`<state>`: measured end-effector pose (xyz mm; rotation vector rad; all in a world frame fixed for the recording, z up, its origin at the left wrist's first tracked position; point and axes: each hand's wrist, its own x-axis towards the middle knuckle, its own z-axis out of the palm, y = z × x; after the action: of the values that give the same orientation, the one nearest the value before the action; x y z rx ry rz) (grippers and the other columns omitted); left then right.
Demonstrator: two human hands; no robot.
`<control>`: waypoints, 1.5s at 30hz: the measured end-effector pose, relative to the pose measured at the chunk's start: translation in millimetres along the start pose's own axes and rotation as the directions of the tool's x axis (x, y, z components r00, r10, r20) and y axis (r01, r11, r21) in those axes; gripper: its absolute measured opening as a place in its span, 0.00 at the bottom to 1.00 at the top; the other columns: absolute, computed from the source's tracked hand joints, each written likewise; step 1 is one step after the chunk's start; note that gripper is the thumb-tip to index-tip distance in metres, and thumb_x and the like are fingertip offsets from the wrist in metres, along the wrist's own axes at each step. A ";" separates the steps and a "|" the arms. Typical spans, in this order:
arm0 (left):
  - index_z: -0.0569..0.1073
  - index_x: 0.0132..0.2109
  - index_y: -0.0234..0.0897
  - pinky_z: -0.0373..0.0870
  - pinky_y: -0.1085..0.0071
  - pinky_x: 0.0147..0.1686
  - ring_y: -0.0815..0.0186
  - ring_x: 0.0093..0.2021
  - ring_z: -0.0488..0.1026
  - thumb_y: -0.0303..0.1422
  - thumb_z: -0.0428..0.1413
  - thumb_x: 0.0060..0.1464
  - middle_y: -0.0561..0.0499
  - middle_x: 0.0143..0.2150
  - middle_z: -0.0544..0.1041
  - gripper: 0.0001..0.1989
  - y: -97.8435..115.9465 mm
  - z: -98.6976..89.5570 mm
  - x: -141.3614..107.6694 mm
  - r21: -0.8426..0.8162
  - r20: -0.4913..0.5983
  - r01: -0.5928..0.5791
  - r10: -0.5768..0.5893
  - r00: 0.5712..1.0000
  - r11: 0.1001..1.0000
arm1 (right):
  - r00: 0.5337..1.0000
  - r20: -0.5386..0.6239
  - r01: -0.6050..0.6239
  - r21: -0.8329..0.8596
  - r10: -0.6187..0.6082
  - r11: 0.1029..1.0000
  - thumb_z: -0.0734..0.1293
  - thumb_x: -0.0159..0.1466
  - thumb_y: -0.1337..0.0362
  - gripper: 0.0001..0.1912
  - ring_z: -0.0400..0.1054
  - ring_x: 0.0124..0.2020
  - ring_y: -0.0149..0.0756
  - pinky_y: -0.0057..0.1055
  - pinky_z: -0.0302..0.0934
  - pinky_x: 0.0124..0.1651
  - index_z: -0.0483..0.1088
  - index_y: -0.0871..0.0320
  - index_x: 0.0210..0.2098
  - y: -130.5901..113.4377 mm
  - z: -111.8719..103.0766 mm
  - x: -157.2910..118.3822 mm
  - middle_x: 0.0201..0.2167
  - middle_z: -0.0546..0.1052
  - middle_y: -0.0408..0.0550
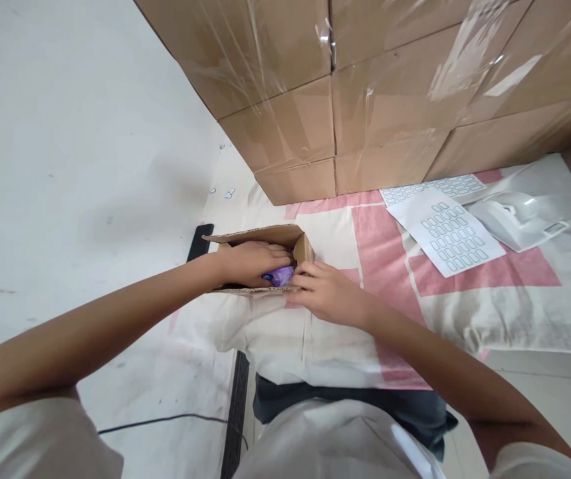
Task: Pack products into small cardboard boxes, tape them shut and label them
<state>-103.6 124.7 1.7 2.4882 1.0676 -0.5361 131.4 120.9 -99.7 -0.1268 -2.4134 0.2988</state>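
Note:
A small cardboard box lies on the cloth-covered surface, its top open and its flaps raised. Inside it, a shiny purple packet shows partly; what else the box holds is hidden. My left hand reaches into the box, palm down, with its fingers stretched out flat beside and over the packet. At the box's right end, my right hand has its fingers bent over the near corner and grips the cardboard edge there.
Taped cardboard cartons are stacked along the far side. Printed label sheets and a white plastic device lie at the right. A black object sits left of the box by the white wall. A dark cable runs at lower left.

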 end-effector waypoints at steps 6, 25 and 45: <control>0.71 0.60 0.42 0.68 0.64 0.62 0.60 0.58 0.72 0.37 0.51 0.67 0.51 0.57 0.77 0.17 -1.7 3.0 8.3 -0.003 0.015 -0.103 0.103 0.995 0.995 | 0.998 -0.063 -0.018 0.007 0.018 1.000 0.67 0.73 0.69 0.06 0.63 0.46 0.41 0.36 0.57 0.46 0.78 0.57 0.44 -3.2 8.3 0.5 0.40 0.80 0.48; 0.74 0.60 0.46 0.70 0.57 0.66 0.56 0.68 0.70 0.40 0.53 0.70 0.48 0.68 0.73 0.16 20.3 5.9 -102.3 -0.392 -0.466 0.227 -0.405 0.787 0.892 | 0.993 -0.107 0.038 -0.100 -0.049 0.994 0.67 0.73 0.70 0.10 0.66 0.46 0.41 0.39 0.55 0.43 0.75 0.56 0.34 -5.4 -10.9 -11.5 0.37 0.79 0.49; 0.54 0.71 0.58 0.76 0.44 0.61 0.47 0.71 0.65 0.59 0.45 0.67 0.41 0.76 0.55 0.31 28.2 125.2 -89.1 -0.601 -0.677 -0.031 -0.488 0.550 0.798 | 0.974 0.001 -0.225 0.183 0.229 0.957 0.60 0.74 0.43 0.27 0.65 0.66 0.60 0.59 0.64 0.61 0.69 0.53 0.61 12.2 -41.1 -9.4 0.60 0.74 0.61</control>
<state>-163.7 -6.9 -57.1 1.9910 1.6057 0.9044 165.5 138.5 -78.5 -0.3237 -2.3401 0.6183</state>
